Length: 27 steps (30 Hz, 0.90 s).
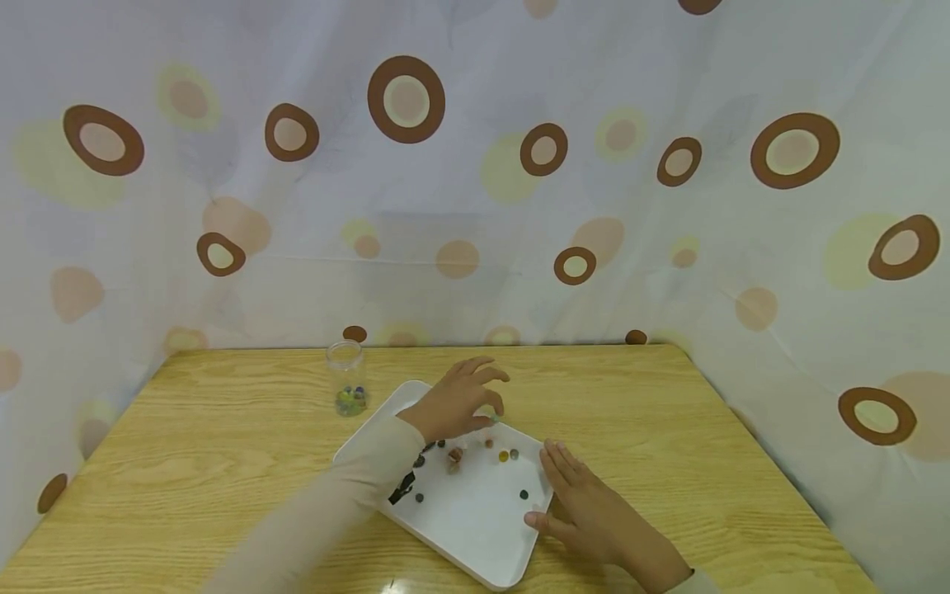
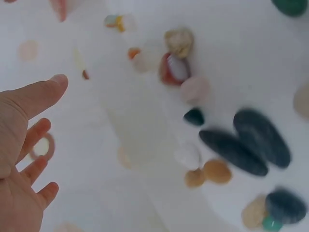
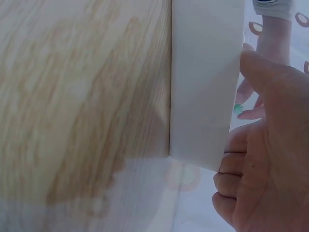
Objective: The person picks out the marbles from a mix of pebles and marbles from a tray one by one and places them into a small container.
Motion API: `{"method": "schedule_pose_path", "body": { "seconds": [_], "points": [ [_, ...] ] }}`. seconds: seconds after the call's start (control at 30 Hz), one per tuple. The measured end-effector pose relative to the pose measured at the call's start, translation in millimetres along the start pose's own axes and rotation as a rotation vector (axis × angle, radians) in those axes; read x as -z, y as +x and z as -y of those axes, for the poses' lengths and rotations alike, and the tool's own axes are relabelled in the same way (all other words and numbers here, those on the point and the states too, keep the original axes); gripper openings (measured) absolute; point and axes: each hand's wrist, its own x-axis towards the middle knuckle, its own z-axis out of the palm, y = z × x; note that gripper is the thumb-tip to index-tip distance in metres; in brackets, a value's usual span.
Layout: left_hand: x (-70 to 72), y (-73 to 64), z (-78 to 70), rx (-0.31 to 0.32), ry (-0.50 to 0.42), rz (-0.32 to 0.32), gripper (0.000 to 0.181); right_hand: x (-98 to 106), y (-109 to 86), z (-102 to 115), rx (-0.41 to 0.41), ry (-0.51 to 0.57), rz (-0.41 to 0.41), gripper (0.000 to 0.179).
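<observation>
Over the far side of a white tray, my left hand pinches a small green marble between thumb and finger. The right wrist view also shows the green marble at those fingertips. My right hand rests along the tray's right rim, fingers fairly straight near the corner and thumb over the edge. Close up, that thumb touches the rim of the tray wall. Loose stones lie in the tray, including an orange stone, a black stone and long dark stones. My left forearm hides part of the tray.
Behind the tray's left side stands a clear jar with several coloured marbles at its bottom. The wooden table extends around the tray to a patterned curtain at the back and sides.
</observation>
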Motion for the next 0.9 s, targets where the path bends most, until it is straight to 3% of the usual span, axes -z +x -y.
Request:
{"method": "schedule_pose_path", "body": {
  "seconds": [0.17,0.27,0.47,0.73,0.9],
  "points": [
    [22.2,-13.5,15.2,0.008,-0.024,-0.160,0.011,0,-0.4,1,-0.008,0.000,0.004,0.091],
    [32.8,-24.9,27.2,0.048,-0.020,-0.250,0.012,0,-0.5,1,-0.008,-0.012,-0.001,0.090],
    [50.3,-52.3,47.6,0.186,-0.018,-0.384,0.013,2,-1.4,3,-0.013,-0.006,0.003,0.090],
    [60.7,-84.7,69.1,0.391,-0.007,-0.541,0.016,2,-0.8,4,-0.011,-0.001,-0.002,0.090],
    [63.9,-100.8,78.6,0.487,-0.006,-0.616,0.016,2,-1.0,4,-0.013,-0.008,-0.002,0.090]
  ]
}}
